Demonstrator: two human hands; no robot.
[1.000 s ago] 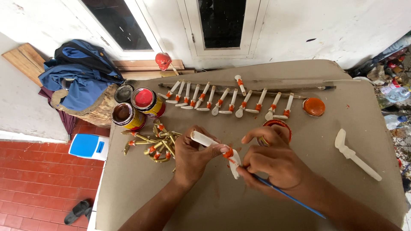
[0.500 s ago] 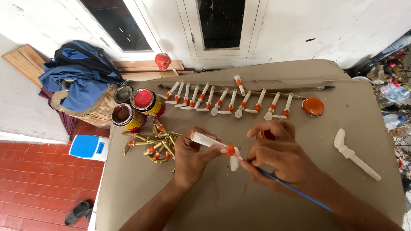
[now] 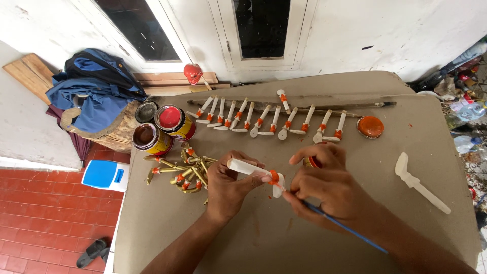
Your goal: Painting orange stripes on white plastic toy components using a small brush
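White wooden piece (image 3: 252, 170) with an orange band sits low over the middle of the table (image 3: 355, 223), clamped in my left hand (image 3: 228, 187), whose fingers wrap around its long shaft. My right hand (image 3: 327, 190) is pinched tight on a thin blue-handled brush (image 3: 341, 227), its tip touching the piece just beside the orange band. Both hands are close together, almost touching at the piece.

Behind my right hand I see a small open tin of orange paint (image 3: 310, 161), mostly hidden by the fingers. Farther back, a row of white pieces with orange bands (image 3: 269, 119) leans against a long dark stick (image 3: 324, 107). An orange lid (image 3: 370, 127) lies at the right end of that row. To the left stand 3 paint cans (image 3: 162, 127), and near them a heap of gold pieces (image 3: 185, 172). A plain white piece (image 3: 421, 182) lies alone, well apart on the right.
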